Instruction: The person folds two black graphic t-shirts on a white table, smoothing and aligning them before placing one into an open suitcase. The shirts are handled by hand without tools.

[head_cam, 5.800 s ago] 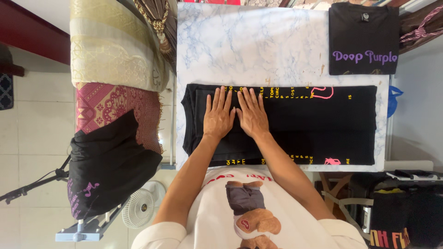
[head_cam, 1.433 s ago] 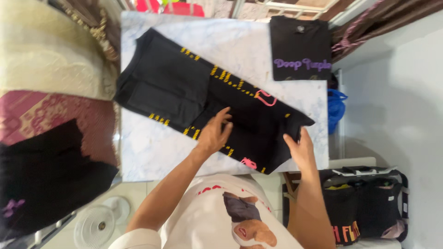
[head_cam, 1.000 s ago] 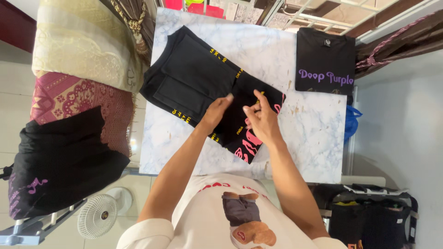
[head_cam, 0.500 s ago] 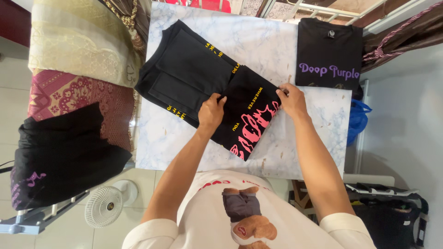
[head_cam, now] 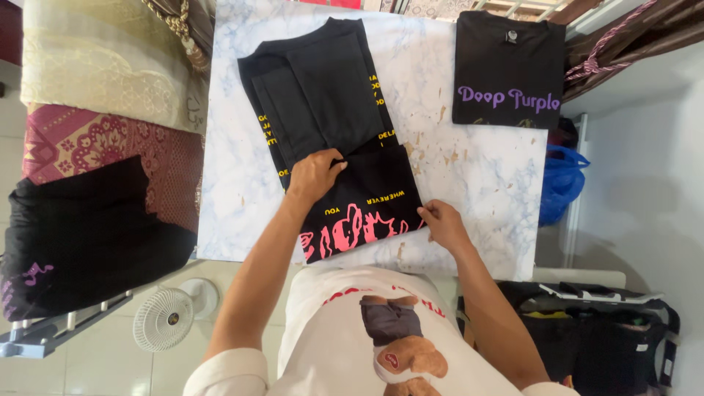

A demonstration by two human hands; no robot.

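Shirt: black T-shirt [head_cam: 334,125], partly folded, lies mid-table on white marbled table [head_cam: 477,176], running from far-left to near-centre. Near end folded over, showing pink print and yellow lettering along edges.
L hand: left hand [head_cam: 314,174] flat on shirt's middle, fingers pressed at fold line, thumb side toward far end. Not pinching; palm down on cloth.
R hand: right hand [head_cam: 444,224] at shirt's near-right corner, fingertips touching hem edge. Can't tell if it pinches cloth or just rests on it.
Folded shirt: 2nd black T-shirt [head_cam: 507,70] w/ purple lettering on chest, neat rectangle, far-right of table, well apart from hands. Small neck label at its far edge.
Left side: cream lace fabric [head_cam: 103,66] far-left, maroon patterned cloth [head_cam: 95,147] nearer, black garment [head_cam: 81,235] w/ small purple print draped over it.
Floor: small white fan [head_cam: 165,319] near-left, below table edge.
Right side: blue plastic bag [head_cam: 561,183] just beside table's right edge; dark clothes pile [head_cam: 601,337] near-right.
Table surface: small brown flecks scattered right of shirt.
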